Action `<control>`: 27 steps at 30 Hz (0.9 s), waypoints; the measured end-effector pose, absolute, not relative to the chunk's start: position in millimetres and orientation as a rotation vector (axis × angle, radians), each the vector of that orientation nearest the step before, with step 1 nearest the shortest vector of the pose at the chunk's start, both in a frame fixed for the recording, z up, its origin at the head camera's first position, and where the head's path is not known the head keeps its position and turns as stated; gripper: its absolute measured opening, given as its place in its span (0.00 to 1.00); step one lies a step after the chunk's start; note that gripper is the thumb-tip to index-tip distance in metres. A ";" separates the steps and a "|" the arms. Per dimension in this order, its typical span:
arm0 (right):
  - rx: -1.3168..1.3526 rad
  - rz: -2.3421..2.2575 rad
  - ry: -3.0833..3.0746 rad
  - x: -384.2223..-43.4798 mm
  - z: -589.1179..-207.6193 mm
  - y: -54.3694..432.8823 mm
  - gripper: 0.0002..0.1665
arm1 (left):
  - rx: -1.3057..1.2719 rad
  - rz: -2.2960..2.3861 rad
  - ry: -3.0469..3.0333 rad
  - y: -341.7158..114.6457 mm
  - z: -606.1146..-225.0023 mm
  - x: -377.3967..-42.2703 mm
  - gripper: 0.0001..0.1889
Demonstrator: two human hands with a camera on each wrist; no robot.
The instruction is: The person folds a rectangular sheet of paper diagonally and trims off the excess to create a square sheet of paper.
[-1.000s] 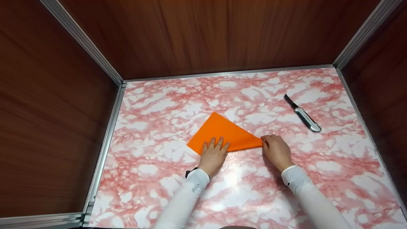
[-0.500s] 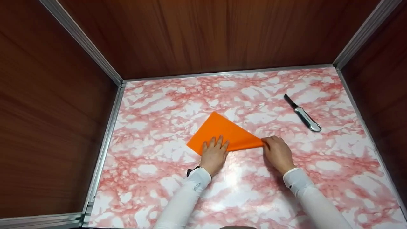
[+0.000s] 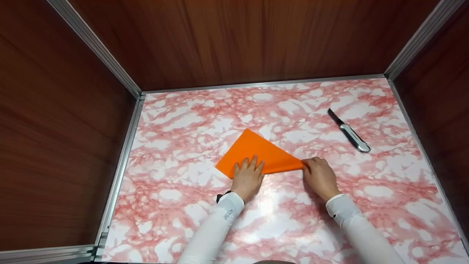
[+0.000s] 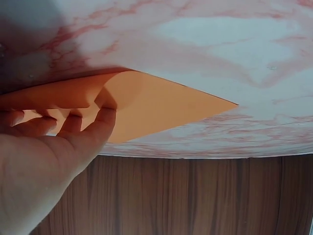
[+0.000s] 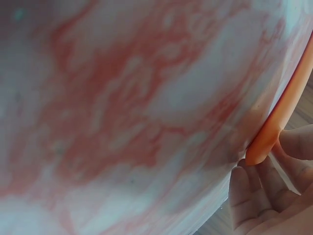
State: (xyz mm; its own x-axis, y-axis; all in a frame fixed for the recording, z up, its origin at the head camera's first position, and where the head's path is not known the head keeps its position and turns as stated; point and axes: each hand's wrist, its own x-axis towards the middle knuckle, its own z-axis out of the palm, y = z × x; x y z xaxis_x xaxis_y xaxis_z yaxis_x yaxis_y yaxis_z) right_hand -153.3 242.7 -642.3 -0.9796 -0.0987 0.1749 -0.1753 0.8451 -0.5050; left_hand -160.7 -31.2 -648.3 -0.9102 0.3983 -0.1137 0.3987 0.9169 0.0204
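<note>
A folded sheet of orange paper (image 3: pixel 253 148) lies on the table, one point facing away from me and a narrow end at the right. My left hand (image 3: pixel 247 179) presses on its near left part with fingers spread. In the left wrist view the near edge of the paper (image 4: pixel 161 103) curls up by the fingers. My right hand (image 3: pixel 319 176) pinches the narrow right end between thumb and fingers. The right wrist view shows that end of the paper (image 5: pixel 274 129) bent round, with the right hand's fingertips (image 5: pixel 239 181) right under it.
A utility knife (image 3: pixel 350 134) with a black blade and a silver-and-black handle lies at the back right. The red-and-white marbled table (image 3: pixel 176 124) is walled by dark wood panels (image 3: pixel 234 44) in metal frames at the back and both sides.
My left hand has slid very slightly to the right and forward on the paper. The right wrist has shifted a little toward me, its fingers still pinching the paper's end.
</note>
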 end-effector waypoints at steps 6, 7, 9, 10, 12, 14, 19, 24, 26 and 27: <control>0.231 0.836 -2.860 -152.7 -642.8 243.0 0.14 | 0.590 -0.002 2.954 -29.7 -648.1 -161.6 0.29; 0.233 0.838 -2.857 -152.6 -642.8 243.0 0.14 | 0.588 -0.002 2.953 -29.6 -648.0 -161.6 0.29; 0.233 0.840 -2.856 -152.2 -642.4 242.8 0.14 | 0.588 -0.003 2.953 -29.5 -647.7 -161.8 0.29; 0.234 0.838 -2.856 -152.2 -642.5 242.8 0.14 | 0.589 -0.005 2.953 -29.5 -647.5 -161.7 0.29; 0.234 0.833 -2.856 -152.1 -642.3 242.7 0.14 | 0.591 -0.007 2.957 -29.5 -647.1 -161.6 0.29; 0.235 0.827 -2.856 -152.3 -642.5 242.5 0.14 | 0.590 -0.004 2.963 -29.4 -646.9 -161.4 0.29; 0.226 0.830 -2.861 -152.4 -642.8 242.0 0.14 | 0.580 0.032 2.987 -29.4 -647.2 -160.8 0.28; 0.208 0.843 -2.873 -152.3 -642.4 242.4 0.14 | 0.584 0.070 3.017 -29.8 -649.2 -161.1 0.28; 0.208 0.841 -2.877 -152.3 -642.4 242.7 0.14 | 0.591 0.088 3.025 -30.2 -649.9 -161.6 0.28; 0.209 0.840 -2.878 -152.2 -642.4 242.7 0.14 | 0.594 0.092 3.025 -30.4 -650.4 -162.0 0.28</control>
